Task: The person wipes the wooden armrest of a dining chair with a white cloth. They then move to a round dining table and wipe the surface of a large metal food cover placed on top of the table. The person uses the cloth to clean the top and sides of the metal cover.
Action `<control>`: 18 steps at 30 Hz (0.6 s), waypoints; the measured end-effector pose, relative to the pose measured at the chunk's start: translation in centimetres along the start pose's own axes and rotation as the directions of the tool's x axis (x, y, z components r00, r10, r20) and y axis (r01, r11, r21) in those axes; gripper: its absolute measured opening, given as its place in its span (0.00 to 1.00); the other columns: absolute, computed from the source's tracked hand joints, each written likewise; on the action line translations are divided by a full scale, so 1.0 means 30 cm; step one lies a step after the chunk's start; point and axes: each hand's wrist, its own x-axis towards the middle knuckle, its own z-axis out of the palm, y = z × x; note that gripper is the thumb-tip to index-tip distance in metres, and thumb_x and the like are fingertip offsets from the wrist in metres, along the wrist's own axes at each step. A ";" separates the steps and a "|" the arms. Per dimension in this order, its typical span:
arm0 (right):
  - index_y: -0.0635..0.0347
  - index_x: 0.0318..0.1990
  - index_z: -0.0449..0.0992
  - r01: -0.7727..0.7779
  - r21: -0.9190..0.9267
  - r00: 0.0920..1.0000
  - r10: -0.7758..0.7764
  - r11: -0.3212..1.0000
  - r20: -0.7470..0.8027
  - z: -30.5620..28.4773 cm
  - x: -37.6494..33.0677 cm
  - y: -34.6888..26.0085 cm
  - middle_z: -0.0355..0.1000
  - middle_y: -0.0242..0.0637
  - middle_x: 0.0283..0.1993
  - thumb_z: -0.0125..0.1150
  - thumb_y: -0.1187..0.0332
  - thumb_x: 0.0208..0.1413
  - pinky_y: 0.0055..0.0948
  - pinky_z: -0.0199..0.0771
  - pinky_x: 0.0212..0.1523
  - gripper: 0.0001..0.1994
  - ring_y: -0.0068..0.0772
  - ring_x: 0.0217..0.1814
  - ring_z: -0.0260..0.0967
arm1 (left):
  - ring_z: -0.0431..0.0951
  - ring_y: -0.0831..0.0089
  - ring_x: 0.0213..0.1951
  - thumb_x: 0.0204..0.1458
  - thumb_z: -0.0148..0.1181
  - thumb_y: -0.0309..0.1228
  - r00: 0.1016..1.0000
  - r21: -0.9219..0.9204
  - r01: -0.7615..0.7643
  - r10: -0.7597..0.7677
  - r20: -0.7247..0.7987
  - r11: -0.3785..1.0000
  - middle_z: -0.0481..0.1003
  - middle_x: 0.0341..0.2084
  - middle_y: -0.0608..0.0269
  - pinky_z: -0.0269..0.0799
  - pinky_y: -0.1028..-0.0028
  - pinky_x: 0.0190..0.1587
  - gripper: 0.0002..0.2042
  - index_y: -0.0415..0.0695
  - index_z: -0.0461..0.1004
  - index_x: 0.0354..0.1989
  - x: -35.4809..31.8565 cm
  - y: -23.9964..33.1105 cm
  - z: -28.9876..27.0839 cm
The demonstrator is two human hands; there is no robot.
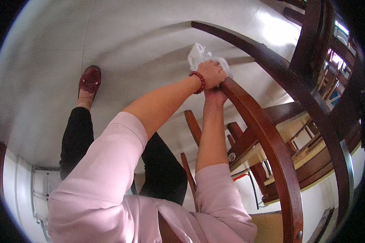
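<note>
My left hand (211, 74), a red bead bracelet at its wrist, is closed on a crumpled white cloth (198, 55). The cloth is pressed around the tip of a reddish-brown wooden chair leg (258, 117), which curves up from the lower right. Just below, my right hand (215, 96) grips the same leg near its end; its fingers are mostly hidden behind the leg and my left hand. The chair lies tilted, with a second dark leg (247, 43) reaching out farther off.
Pale tiled floor (40, 89) stretches ahead and left. My dark red shoe (90, 78) is planted at left. More wooden chair parts (193, 126) stand beside my right forearm, and chair frames (312, 44) crowd the right side. A thin metal rack (40, 186) is at lower left.
</note>
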 end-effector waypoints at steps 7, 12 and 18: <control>0.63 0.52 0.67 -0.019 -0.012 1.000 0.019 1.000 0.019 0.023 0.104 0.046 0.67 0.45 0.53 0.48 0.59 0.58 0.50 0.63 0.59 0.20 0.46 0.56 0.64 | 0.73 0.54 0.43 0.47 0.53 0.31 0.994 0.157 0.058 -0.042 -0.102 0.986 0.75 0.34 0.54 0.68 0.63 0.46 0.07 0.43 0.75 0.32 -0.046 -0.197 0.152; 0.64 0.52 0.68 -0.087 -0.020 0.991 0.089 0.996 0.103 0.005 -0.025 0.018 0.68 0.46 0.52 0.48 0.59 0.59 0.46 0.65 0.58 0.20 0.45 0.56 0.66 | 0.71 0.50 0.44 0.48 0.50 0.30 0.991 -0.027 0.090 -0.086 0.104 0.996 0.74 0.36 0.50 0.65 0.57 0.48 0.09 0.42 0.75 0.33 -0.035 -0.006 -0.004; 0.61 0.51 0.70 -0.065 0.066 0.994 0.058 0.996 0.093 0.081 -0.263 -0.039 0.70 0.43 0.50 0.44 0.57 0.60 0.45 0.65 0.57 0.19 0.43 0.53 0.67 | 0.67 0.57 0.53 0.51 0.49 0.37 0.955 -0.344 0.295 -0.279 0.098 0.892 0.71 0.45 0.51 0.60 0.53 0.53 0.14 0.40 0.75 0.35 -0.073 0.307 -0.237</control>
